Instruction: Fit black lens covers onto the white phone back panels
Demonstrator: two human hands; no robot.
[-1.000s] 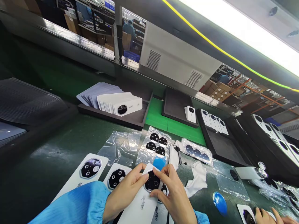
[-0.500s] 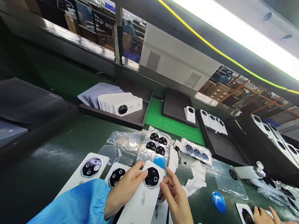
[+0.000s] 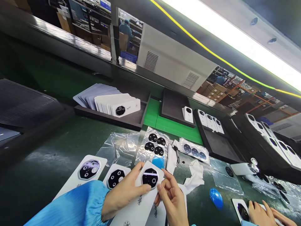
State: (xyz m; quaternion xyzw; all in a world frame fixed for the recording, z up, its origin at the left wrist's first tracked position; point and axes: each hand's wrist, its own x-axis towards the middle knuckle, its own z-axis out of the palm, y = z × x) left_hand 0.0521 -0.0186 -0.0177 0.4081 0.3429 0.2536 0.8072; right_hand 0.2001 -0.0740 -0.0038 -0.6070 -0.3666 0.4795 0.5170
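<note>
Left hand (image 3: pixel 124 192) clamps the white panel (image 3: pixel 134 211), presumably for steadiness; right hand (image 3: pixel 173 196) touches its edge, whether pinching I cannot tell.

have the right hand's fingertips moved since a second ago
Yes, rightward: judged against the blue pad, the fingertips of the right hand have shifted from over the black lens plate to the right edge of the white panel.

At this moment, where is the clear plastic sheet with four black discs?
In the head view, the clear plastic sheet lies near the centre, beyond the held white panel and just left of a white cloth.
</note>
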